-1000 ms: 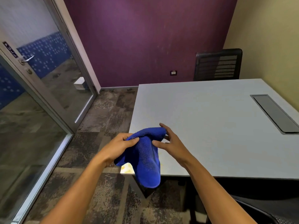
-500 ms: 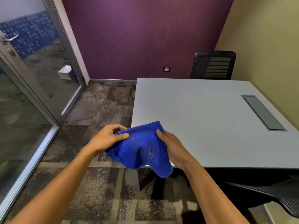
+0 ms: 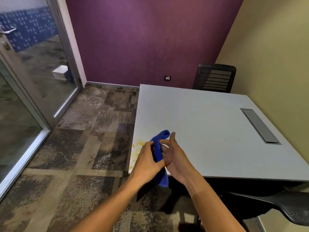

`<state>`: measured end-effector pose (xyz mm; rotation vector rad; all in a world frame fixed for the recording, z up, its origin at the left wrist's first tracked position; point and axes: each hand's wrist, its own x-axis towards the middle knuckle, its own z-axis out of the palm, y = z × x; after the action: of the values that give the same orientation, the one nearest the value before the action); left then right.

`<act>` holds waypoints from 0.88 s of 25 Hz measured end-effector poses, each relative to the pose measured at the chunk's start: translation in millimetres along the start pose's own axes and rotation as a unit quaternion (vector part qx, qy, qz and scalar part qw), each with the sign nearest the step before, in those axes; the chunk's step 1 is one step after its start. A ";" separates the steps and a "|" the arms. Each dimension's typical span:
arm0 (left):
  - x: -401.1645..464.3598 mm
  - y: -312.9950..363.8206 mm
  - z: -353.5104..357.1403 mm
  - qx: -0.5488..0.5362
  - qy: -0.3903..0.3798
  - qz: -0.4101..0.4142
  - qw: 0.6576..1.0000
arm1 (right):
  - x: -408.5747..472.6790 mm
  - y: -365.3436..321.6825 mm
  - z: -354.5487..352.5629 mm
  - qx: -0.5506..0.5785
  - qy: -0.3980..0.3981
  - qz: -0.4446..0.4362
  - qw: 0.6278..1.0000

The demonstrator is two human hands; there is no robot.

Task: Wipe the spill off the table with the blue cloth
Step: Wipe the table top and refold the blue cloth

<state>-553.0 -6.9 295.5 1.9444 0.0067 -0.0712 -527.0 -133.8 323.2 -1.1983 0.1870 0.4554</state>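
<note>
Blue cloth (image 3: 158,151) between both hands

Fuzzy terry blue cloth (image 3: 158,152) lower centre, smooth matt grey table (image 3: 200,124), brushed metal hatch (image 3: 260,126) at right, mottled rough carpet (image 3: 83,148), glossy glass door (image 3: 41,64) upper left, black mesh chair (image 3: 214,77)

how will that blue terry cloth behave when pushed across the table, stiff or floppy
Probably floppy: the blue terry cloth droops below the left hand and right hand. Its bunched folds suggest it is light. The nap likely drags on the grey table.
</note>
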 end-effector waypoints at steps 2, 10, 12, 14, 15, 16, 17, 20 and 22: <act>-1.2 1.0 -2.3 -0.024 0.021 -0.007 0.999 | -6.2 0.4 -3.1 0.042 -0.053 0.004 0.998; 0.6 2.2 -37.2 -0.012 0.013 -0.004 1.000 | -17.2 10.4 -23.5 -0.048 -0.113 -0.024 0.992; 3.3 4.3 -46.2 -0.008 0.001 -0.001 1.000 | -15.4 10.7 -21.8 -0.138 -0.067 -0.068 0.986; 5.1 6.7 -48.8 -0.027 -0.006 -0.013 1.000 | -11.9 14.1 -19.6 -0.162 -0.029 -0.079 0.983; 5.5 7.1 -47.7 -0.036 -0.006 -0.022 0.999 | -11.0 16.4 -17.7 -0.177 -0.014 -0.079 0.981; 5.8 6.8 -45.0 -0.041 -0.003 -0.029 0.999 | -10.5 18.8 -16.0 -0.208 0.003 -0.081 0.975; 5.6 5.8 -41.5 -0.043 0.000 -0.034 0.999 | -10.0 22.0 -14.7 -0.249 0.019 -0.085 0.965; 6.0 2.6 -30.6 -0.056 0.013 -0.045 0.997 | -5.4 33.3 -13.0 -0.364 0.066 -0.111 0.922; 7.3 2.4 -25.0 -0.063 0.020 -0.046 0.997 | -2.6 37.6 -13.6 -0.410 0.082 -0.135 0.899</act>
<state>-544.4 15.3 306.4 1.8193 0.1259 -0.0908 -544.3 -136.3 287.2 -2.0644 -0.0447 0.1764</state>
